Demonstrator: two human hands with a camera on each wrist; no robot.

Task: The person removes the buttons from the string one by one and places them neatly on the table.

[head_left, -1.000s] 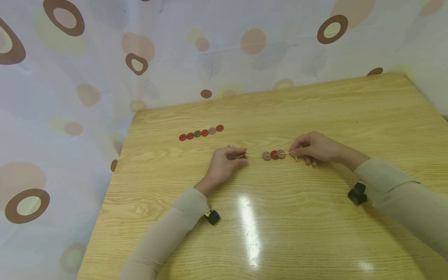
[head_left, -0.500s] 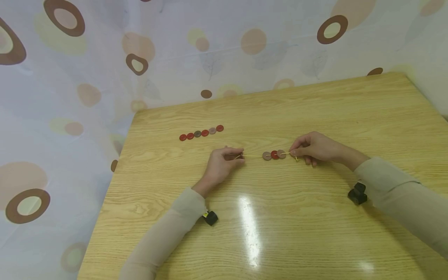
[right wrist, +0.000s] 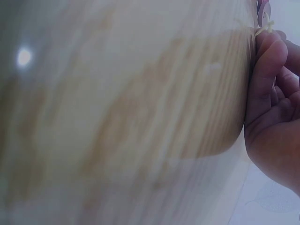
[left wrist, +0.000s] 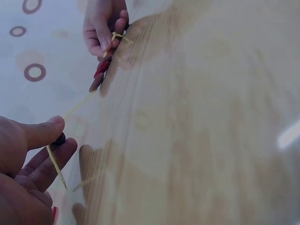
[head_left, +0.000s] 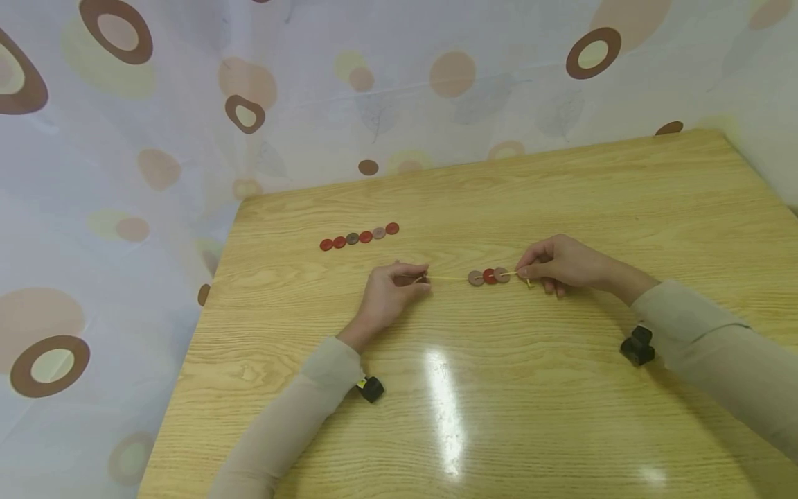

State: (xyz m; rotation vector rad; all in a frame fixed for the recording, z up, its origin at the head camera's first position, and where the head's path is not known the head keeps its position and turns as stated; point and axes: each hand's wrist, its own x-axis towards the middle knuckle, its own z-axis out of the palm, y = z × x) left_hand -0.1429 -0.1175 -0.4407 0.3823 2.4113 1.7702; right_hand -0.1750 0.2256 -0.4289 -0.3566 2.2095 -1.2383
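Left hand [head_left: 388, 294] pinching dark button [left wrist: 60, 139], yellow cord [head_left: 449, 278] trailing below; right hand [head_left: 559, 262] pinching cord beside knot [right wrist: 270, 26]. Three strung buttons [head_left: 489, 276] sitting between hands, touching desk [head_left: 530, 388] or just above, hard telling. Best bet: right anchoring, cord running taut, left guiding dark button untilted. Left fingers [left wrist: 67, 148] covering its holes; right wrist view cropping strung buttons.

one yellow string [head_left: 447, 278] and three threaded buttons [head_left: 490, 276] between left hand [head_left: 389, 294] and right hand [head_left: 564, 263] — one dark button [left wrist: 60, 138] in the left — six loose buttons [head_left: 364, 237] beyond it.
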